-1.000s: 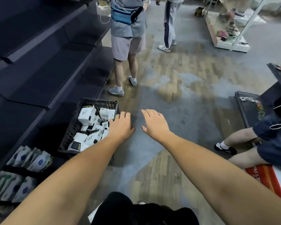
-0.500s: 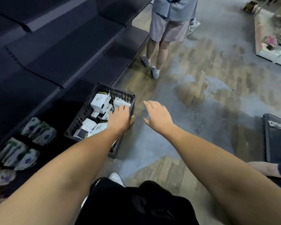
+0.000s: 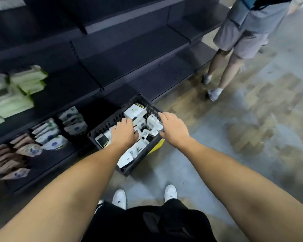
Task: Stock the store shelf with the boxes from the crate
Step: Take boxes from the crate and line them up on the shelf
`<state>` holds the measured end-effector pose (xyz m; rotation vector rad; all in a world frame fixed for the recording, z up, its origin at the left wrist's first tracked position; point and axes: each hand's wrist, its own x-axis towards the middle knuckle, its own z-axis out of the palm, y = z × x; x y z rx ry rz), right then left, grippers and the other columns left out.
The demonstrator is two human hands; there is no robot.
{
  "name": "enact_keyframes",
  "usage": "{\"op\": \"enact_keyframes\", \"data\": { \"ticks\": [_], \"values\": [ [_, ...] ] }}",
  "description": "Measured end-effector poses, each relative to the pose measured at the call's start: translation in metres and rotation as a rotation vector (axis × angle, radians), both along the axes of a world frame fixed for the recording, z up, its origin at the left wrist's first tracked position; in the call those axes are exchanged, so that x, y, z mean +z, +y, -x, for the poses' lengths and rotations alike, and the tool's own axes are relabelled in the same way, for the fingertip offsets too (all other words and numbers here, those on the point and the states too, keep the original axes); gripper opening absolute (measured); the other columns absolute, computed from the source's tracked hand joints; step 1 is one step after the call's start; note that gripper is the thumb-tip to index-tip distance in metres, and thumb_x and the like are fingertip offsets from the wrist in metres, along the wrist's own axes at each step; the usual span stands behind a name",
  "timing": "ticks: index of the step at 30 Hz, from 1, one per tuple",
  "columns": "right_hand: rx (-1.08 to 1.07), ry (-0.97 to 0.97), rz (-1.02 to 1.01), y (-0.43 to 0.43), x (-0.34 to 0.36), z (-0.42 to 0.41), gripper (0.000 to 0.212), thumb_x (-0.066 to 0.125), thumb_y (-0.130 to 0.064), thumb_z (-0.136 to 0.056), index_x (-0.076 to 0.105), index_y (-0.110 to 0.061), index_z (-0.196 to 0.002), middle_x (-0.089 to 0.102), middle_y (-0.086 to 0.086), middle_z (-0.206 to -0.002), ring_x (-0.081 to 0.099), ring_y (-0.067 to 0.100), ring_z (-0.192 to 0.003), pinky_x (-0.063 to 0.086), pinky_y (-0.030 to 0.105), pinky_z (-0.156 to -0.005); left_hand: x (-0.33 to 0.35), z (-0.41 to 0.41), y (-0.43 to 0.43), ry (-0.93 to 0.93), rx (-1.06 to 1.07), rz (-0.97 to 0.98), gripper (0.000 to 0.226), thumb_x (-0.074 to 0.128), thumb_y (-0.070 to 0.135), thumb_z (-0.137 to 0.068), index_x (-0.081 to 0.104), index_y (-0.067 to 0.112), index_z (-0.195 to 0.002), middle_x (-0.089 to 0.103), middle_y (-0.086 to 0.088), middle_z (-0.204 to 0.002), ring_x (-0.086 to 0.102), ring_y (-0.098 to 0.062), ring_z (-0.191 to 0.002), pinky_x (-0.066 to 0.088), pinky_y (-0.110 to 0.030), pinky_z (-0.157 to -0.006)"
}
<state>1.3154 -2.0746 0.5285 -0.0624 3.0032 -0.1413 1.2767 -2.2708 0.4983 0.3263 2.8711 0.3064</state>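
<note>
Crate point(image 3: 104, 125) sitting on floor point(image 3: 217, 137) tight against lowest shelf point(image 3: 47, 159), probably parked there to keep the carry short. Boxes point(image 3: 134, 110) lying jumbled inside, white with dark panels, none on shelves yet. Left hand point(image 3: 125, 133) reaching palm-down into the pile, fingers curling over a box; can't tell whether actually gripping. Right hand point(image 3: 173, 128) spreading open over crate's right rim, fingers loose, holding nothing visible. Hands apart, working separate spots, likely going for one box each. Pouches point(image 3: 49, 135) filling the shelf section left of crate; section behind crate looking bare. Boxes under left palm hidden. Box print too blurred for reading. Yellow thing point(image 3: 156, 147) peeking from under crate, unidentifiable. Bystander point(image 3: 241, 37) standing at shelf end, cut off above waist.
</note>
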Motion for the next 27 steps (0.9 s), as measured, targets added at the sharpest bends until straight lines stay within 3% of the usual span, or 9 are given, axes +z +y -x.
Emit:
{"op": "enact_keyframes", "data": {
  "ticks": [10, 18, 27],
  "values": [
    [0.289, -0.031, -0.055, 0.050, -0.004, 0.053, 0.066, 0.062, -0.035, -0.089, 0.033, -0.015, -0.146, 0.043, 0.003, -0.141, 0.039, 0.024, -0.131, 0.041, 0.038, -0.097, 0.003, -0.018, 0.039, -0.013, 0.271, -0.024, 0.045, 0.051, 0.041, -0.096, 0.044, 0.013, -0.131, 0.046, -0.007, -0.130, 0.046, -0.030, -0.121, 0.040, -0.045, -0.094],
    [0.427, -0.002, -0.049, 0.035, -0.023, 0.121, 0.046, 0.043, -0.039, -0.101, 0.039, -0.016, -0.140, 0.048, 0.002, -0.136, 0.043, 0.024, -0.126, 0.042, 0.037, -0.091, -0.013, 0.022, 0.016, -0.055, 0.398, -0.013, 0.041, 0.049, 0.040, -0.098, 0.044, 0.014, -0.129, 0.047, -0.007, -0.129, 0.047, -0.030, -0.120, 0.041, -0.043, -0.093],
    [0.452, -0.038, -0.097, 0.038, -0.040, 0.218, 0.070, 0.063, -0.046, -0.090, 0.035, -0.015, -0.146, 0.045, 0.002, -0.141, 0.042, 0.025, -0.129, 0.043, 0.039, -0.097, -0.039, 0.109, 0.003, -0.100, 0.439, -0.012, 0.044, 0.047, 0.042, -0.098, 0.043, 0.015, -0.133, 0.046, -0.006, -0.130, 0.046, -0.030, -0.120, 0.040, -0.046, -0.095]
  ]
}}
